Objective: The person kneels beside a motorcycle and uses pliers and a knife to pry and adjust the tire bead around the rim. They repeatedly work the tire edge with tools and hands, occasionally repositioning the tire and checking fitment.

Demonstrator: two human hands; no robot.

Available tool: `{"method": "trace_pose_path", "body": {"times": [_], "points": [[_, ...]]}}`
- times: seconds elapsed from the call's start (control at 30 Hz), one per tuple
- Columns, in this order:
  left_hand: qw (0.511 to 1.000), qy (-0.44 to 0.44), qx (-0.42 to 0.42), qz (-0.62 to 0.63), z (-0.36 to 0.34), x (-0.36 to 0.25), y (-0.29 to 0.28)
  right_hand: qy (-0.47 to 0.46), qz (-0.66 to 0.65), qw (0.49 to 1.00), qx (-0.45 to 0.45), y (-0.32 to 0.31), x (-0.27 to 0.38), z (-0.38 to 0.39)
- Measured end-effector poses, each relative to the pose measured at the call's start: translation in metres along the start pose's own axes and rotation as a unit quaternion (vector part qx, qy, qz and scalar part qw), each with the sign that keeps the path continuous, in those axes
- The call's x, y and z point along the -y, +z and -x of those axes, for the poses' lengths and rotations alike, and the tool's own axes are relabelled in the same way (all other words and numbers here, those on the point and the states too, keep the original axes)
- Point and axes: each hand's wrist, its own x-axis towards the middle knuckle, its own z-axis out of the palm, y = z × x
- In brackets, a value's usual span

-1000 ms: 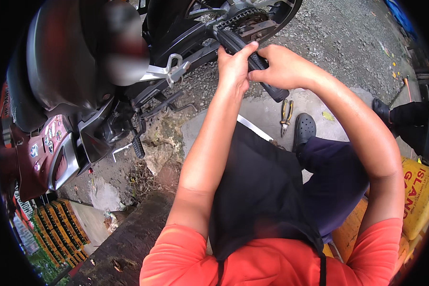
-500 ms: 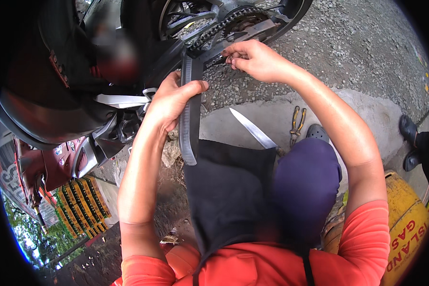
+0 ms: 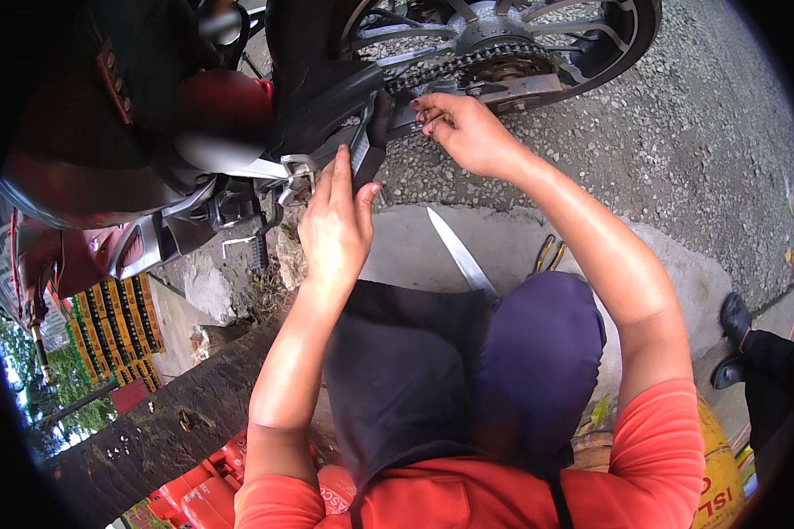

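Note:
My left hand point(image 3: 337, 225) lies with fingers stretched and thumb apart against a black strip with a ribbed grey side point(image 3: 362, 145), beside the motorcycle's lower frame. The strip appears foreshortened, one end toward me. My right hand point(image 3: 476, 132) is at the motorcycle's swingarm point(image 3: 525, 91), fingers curled and pinched together. Whatever they hold is too small to make out. Just beyond that hand run the drive chain point(image 3: 467, 63) and the spoked rear wheel point(image 3: 639, 48). A silver footrest bracket point(image 3: 298, 179) is near my left fingertips.
On the concrete edge lie a knife point(image 3: 459, 251) and yellow-handled pliers point(image 3: 549, 254), partly behind my knee. Gravel point(image 3: 670, 159) spreads around the wheel. A wooden beam point(image 3: 177, 423) and red containers point(image 3: 207, 489) are lower left. At right are a yellow cylinder point(image 3: 719, 467) and another person's shoe point(image 3: 734, 322).
My left hand has gone from gripping the strip to lying stretched against it. The strip has tilted away from my lap toward the motorcycle. My right hand stays pinched at the swingarm.

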Motion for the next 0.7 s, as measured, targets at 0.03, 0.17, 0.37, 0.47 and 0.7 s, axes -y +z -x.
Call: {"method": "trace_pose_path", "body": {"times": [0.03,0.17,0.37,0.47,0.7], "points": [[0.999,0.013,-0.031,-0.041,0.004,0.005,0.009,-0.007,-0.005,1.000,-0.011,0.006,-0.001,-0.001],[0.986,0.035,-0.141,-0.080,0.016,0.021,0.043,0.016,0.021,0.999,-0.028,0.014,0.006,0.007],[0.987,-0.010,-0.159,-0.030,0.015,0.025,0.063,0.075,-0.012,0.994,0.078,0.005,-0.006,0.054],[0.990,-0.015,-0.142,-0.003,0.014,0.027,0.062,0.137,-0.003,0.987,0.088,-0.012,-0.019,0.095],[0.968,-0.132,0.049,0.207,0.014,-0.027,0.031,0.280,-0.029,0.959,-0.037,-0.052,-0.029,0.207]]}}
